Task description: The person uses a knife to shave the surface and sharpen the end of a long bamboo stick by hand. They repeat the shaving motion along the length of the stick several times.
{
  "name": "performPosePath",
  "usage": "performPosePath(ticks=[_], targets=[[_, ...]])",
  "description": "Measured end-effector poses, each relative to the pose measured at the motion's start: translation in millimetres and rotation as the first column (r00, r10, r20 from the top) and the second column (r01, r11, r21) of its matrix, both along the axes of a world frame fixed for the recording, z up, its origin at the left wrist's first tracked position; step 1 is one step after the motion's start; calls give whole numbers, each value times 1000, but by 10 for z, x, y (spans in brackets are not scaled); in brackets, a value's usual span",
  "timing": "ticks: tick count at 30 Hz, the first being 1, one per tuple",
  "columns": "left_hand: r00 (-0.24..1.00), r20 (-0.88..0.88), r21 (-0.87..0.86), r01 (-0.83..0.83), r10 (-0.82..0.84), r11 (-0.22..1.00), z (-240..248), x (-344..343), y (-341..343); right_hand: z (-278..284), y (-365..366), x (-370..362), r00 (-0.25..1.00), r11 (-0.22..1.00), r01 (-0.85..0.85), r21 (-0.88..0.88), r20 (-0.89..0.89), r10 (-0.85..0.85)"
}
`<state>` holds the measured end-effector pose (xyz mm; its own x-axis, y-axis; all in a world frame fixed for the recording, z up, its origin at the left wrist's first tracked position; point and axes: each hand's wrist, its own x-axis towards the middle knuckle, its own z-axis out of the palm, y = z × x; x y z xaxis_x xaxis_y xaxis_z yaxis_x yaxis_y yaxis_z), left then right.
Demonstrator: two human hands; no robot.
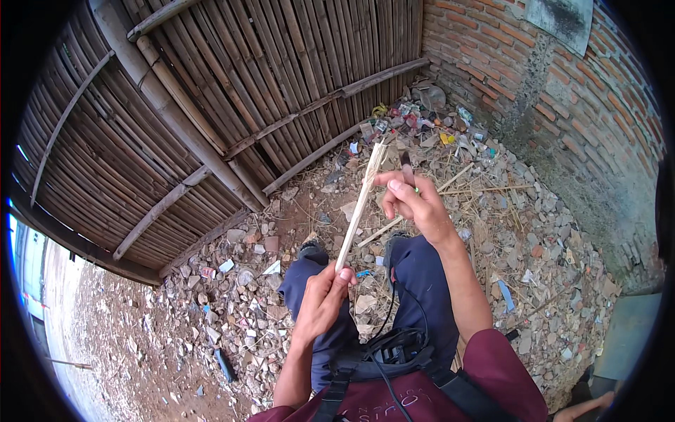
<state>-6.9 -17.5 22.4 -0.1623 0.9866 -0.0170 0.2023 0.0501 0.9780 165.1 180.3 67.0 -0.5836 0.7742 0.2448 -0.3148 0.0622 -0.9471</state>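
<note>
Split stick (358,213) leans up in the air above the stony ground (302,218), in front of the person's knees (429,278). From where I stand, the job looks part done. The top end is parted into thin bits, but lower down it seems to be all one piece, so I think some splitting is left. I can't see how far down the cracks go. The stick is long, thin and pale, like dry straw, with a straight bottom part and a rough, messy top. The left hand (325,299) has its fingers closed around the bottom end. The right hand (420,207) is up near the top. Its fingers are bent and a bit loose, and the pointing finger seems to touch the stick. A dark, thin thing (406,164) pokes up by that hand, but it's blurry, and I can't tell if the fingers grip it. Another pale strip (380,233) lies on the ground.
</note>
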Motion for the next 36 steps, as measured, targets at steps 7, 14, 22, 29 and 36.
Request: performPosePath(ticks=[7,14,22,29,36], targets=[[996,-83,16,18,-17,1000,95,84,16,-284,-86,-97,769,448,325,833,43,-637],[999,16,-41,-50,51,998,277,201,55,-433,-123,-152,720,428,219,877,152,-678],[977,-192,-39,-106,96,994,171,296,66,-478,80,-306,656,373,329,867,75,-751],[972,-219,-58,-105,90,993,155,274,19,-591,163,-423,664,391,361,847,61,-745],[969,-231,-84,-111,89,990,134,189,14,-565,364,-535,593,340,397,853,45,-804]])
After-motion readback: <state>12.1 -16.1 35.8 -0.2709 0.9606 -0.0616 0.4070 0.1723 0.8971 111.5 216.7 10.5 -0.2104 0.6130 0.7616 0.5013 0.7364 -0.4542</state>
